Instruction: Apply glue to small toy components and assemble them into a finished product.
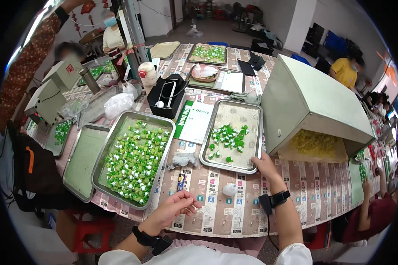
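My right hand (264,165) grips the near right corner of a metal tray (204,155). On that tray lies a loose cluster of small green-and-white pieces (229,136). Nothing is held in my left hand (177,208), which hovers over the table's near edge with its fingers apart. Beyond it, to the left, stands a deeper metal tray (168,140) filled with many similar green-and-white pieces (135,163). A small white rounded object (229,189) sits on the table between my hands, and a crumpled grey cloth (182,160) lies between the two trays.
A large pale metal box (314,95), open at the front with yellow pieces inside, stands at right. A green-and-white notebook (194,121) and black holder (167,97) are behind the trays. An empty-looking tray (85,161) lies far left. Other people (344,73) sit around.
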The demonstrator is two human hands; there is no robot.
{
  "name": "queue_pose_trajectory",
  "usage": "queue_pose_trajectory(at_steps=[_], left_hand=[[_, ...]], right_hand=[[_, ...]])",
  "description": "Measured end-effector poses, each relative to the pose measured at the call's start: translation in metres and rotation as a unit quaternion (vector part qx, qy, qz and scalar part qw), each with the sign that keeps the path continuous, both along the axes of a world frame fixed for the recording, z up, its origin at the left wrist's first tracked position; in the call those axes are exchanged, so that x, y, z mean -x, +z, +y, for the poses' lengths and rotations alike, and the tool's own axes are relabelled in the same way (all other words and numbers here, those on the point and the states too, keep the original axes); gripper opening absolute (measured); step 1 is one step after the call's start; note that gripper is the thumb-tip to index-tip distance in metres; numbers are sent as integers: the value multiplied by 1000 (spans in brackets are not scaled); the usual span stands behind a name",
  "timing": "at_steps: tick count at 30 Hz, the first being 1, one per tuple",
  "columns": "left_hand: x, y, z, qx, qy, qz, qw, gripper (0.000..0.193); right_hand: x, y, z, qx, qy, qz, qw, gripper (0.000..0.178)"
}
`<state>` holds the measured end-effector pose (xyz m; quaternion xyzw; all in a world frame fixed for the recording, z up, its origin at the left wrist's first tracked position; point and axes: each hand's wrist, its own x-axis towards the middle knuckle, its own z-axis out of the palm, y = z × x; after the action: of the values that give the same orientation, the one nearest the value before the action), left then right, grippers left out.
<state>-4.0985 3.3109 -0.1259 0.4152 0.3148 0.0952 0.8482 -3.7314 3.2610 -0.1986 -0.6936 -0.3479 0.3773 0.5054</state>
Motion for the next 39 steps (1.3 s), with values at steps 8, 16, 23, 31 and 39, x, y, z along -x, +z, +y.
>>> queue_pose_trajectory(at_steps=[8,16,23,31,39], left_hand=[[67,-24,8,-56,22,-134,989,12],[111,-35,9,-97,88,-196,972,11],[124,-35,-15,-113,161,-174,965,11],[113,-32,-39,-122,219,-133,959,12],[45,-11,-35,-152,188,-71,968,12]], right_hand=[[20,29,-26,158,-93,-210,960,48],[111,78,-84,56,-98,-205,972,25],[137,69,-95,27,-109,-158,981,20],[106,40,-72,-36,-86,-359,929,24],[91,28,-57,-27,1,-422,906,16]])
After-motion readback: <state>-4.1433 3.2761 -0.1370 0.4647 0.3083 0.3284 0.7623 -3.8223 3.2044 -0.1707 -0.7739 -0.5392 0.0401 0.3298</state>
